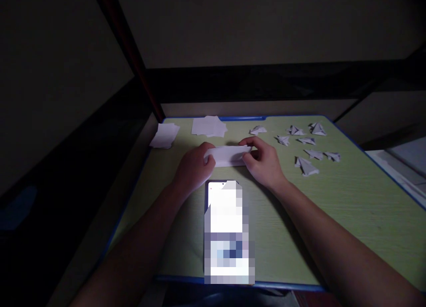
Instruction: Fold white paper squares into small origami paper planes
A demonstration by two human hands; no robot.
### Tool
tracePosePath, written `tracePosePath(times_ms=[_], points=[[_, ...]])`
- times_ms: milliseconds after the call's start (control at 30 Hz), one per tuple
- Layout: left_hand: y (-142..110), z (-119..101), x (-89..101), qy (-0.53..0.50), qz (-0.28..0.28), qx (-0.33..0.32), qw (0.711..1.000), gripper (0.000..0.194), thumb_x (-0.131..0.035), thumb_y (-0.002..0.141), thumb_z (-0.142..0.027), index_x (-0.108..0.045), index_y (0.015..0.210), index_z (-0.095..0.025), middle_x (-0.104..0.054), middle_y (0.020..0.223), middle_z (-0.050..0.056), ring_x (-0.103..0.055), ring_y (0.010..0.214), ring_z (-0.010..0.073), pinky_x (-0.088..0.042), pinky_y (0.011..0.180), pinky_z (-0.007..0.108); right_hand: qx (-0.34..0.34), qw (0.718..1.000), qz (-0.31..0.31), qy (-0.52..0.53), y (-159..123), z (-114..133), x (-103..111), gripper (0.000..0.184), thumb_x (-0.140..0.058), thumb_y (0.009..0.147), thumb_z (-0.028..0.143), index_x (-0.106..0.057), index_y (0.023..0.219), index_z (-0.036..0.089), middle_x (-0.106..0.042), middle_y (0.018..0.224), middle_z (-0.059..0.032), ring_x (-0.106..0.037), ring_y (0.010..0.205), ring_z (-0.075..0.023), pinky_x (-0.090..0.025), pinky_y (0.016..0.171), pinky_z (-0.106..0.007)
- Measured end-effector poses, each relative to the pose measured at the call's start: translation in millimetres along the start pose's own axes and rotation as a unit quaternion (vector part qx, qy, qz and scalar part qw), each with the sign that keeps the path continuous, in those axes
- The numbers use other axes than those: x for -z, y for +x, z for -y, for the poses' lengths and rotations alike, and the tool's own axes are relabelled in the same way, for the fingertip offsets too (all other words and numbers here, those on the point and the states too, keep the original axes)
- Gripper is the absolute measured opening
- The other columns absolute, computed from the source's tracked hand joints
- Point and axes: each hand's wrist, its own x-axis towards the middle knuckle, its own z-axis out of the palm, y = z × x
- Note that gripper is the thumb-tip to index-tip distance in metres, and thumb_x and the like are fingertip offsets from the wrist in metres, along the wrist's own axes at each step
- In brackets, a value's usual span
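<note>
A folded white paper sheet [228, 155] lies across the middle of the green table [349, 200]. My left hand [194, 168] pinches its left end, and my right hand [264, 161] presses and grips its right end. Both hands rest on the tabletop. A lit phone [228, 231] lies flat just in front of the hands, between my forearms.
Two stacks of white paper sit at the back: one [164, 135] hanging over the left edge, one [209, 126] beside it. Several folded paper shapes [306, 166] are scattered at the back right. A dark red pole [133, 58] rises behind the table's back left corner.
</note>
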Motion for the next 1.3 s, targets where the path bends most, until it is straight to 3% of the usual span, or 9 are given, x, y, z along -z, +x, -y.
tracePosePath(times_ms=[267, 400, 833, 1300], points=[[-4.7, -1.2, 1.1, -0.008, 0.022, 0.029, 0.999, 0.023, -0.048, 0.085, -0.018, -0.064, 0.101, -0.019, -0.051, 0.060, -0.003, -0.046, 0.053, 0.0127, -0.030, 0.052, 0.024, -0.021, 1.000, 0.020, -0.007, -1.7, 1.3, -2.8, 0.027, -0.052, 0.073, 0.019, -0.065, 0.097, 0.020, -0.067, 0.077, -0.0019, -0.052, 0.053, -0.0147, -0.037, 0.051, -0.028], [-6.5, 1.5, -1.9, -0.027, 0.010, 0.039, 0.999, 0.024, -0.047, 0.086, -0.019, -0.065, 0.102, -0.020, -0.050, 0.058, -0.003, -0.048, 0.054, 0.0138, -0.033, 0.053, 0.024, -0.024, 0.999, 0.032, -0.017, -3.2, 0.8, -5.3, 0.025, -0.051, 0.075, 0.019, -0.065, 0.096, 0.020, -0.055, 0.057, 0.0032, -0.049, 0.050, -0.0150, -0.035, 0.050, -0.027], [-6.5, 3.6, -3.8, -0.030, 0.022, 0.059, 0.998, 0.026, -0.044, 0.088, -0.020, -0.065, 0.103, -0.019, -0.042, 0.053, -0.005, -0.046, 0.052, 0.0139, -0.032, 0.053, 0.024, -0.014, 0.999, 0.032, -0.041, -2.4, -1.5, -7.6, 0.026, -0.050, 0.077, 0.020, -0.065, 0.098, 0.019, -0.055, 0.060, 0.0024, -0.048, 0.052, -0.0155, -0.035, 0.052, -0.028], [-4.2, 5.4, -1.3, -0.011, 0.022, 0.055, 0.998, 0.027, -0.045, 0.087, -0.020, -0.064, 0.106, -0.020, -0.046, 0.057, -0.004, -0.048, 0.053, 0.0140, -0.033, 0.053, 0.023, 0.006, 0.999, 0.010, -0.053, -0.2, -2.5, -10.0, 0.022, -0.053, 0.078, 0.023, -0.065, 0.096, 0.019, -0.057, 0.062, 0.0018, -0.049, 0.054, -0.0152, -0.036, 0.052, -0.027]])
